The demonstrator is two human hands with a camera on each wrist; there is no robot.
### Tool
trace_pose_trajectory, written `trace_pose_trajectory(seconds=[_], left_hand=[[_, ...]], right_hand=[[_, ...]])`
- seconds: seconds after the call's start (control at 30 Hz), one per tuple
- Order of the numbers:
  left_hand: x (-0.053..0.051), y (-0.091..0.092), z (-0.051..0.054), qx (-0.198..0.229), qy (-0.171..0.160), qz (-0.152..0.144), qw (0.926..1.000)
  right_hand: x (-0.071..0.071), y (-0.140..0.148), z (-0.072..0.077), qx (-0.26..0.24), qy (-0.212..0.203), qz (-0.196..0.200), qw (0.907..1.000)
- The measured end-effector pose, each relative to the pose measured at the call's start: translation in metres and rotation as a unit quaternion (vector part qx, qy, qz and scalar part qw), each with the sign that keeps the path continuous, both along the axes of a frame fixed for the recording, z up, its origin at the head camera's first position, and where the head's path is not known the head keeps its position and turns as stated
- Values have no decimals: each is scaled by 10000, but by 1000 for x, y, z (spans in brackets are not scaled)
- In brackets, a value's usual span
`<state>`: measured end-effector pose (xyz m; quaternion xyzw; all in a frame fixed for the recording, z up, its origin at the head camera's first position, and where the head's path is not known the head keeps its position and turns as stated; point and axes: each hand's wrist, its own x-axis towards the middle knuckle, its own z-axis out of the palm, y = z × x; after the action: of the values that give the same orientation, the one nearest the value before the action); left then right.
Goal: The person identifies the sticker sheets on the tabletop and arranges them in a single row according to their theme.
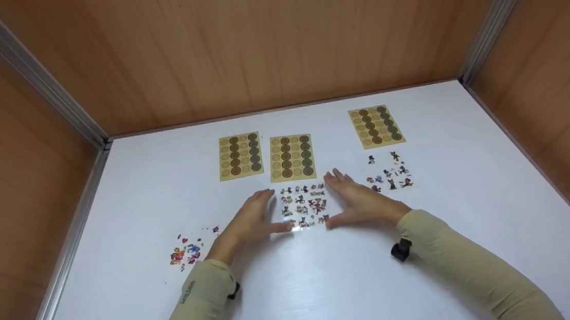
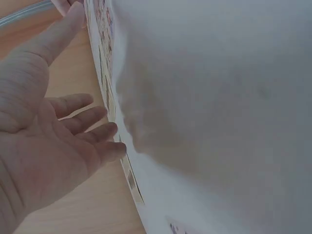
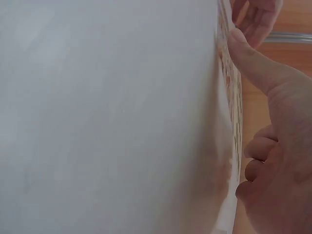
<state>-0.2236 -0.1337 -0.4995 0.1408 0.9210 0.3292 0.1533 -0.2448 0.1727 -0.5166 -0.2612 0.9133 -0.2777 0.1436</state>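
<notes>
A clear sticker sheet (image 1: 302, 207) with rows of small cartoon figures lies on the white table between the two hands. My left hand (image 1: 251, 219) is at its left side, fingers spread and thumb reaching the lower left corner. On the other side my right hand (image 1: 361, 202) has its thumb at the lower right corner and its fingers pointing away toward the back. In the left wrist view, the left fingers (image 2: 87, 119) are relaxed with nothing in the palm. The right thumb (image 3: 248, 53) is extended in the right wrist view; whether it presses the sheet I cannot tell.
Kraft-brown sheets of round stickers lie behind: one at left (image 1: 240, 156), one in the middle (image 1: 291, 158), one at right (image 1: 376, 126). Another figure sticker sheet (image 1: 390, 172) is at the right, and colourful stickers (image 1: 187, 253) lie at the left. Wooden panels (image 1: 274, 42) enclose the table.
</notes>
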Motion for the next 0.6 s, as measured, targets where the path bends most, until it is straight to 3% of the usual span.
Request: trace_pose_trajectory(seconds=[0.3, 0.4, 0.6], left_hand=[[-22, 23, -12, -202, -185, -382, 9989], [-25, 25, -12, -338, -246, -390, 9984], [-24, 26, -12, -322, -315, -294, 9986]], right_hand=[[-14, 1, -5, 651, -170, 307, 9973], [-18, -1, -4, 688, -180, 520, 9961], [-21, -1, -3, 789, -314, 569, 9948]])
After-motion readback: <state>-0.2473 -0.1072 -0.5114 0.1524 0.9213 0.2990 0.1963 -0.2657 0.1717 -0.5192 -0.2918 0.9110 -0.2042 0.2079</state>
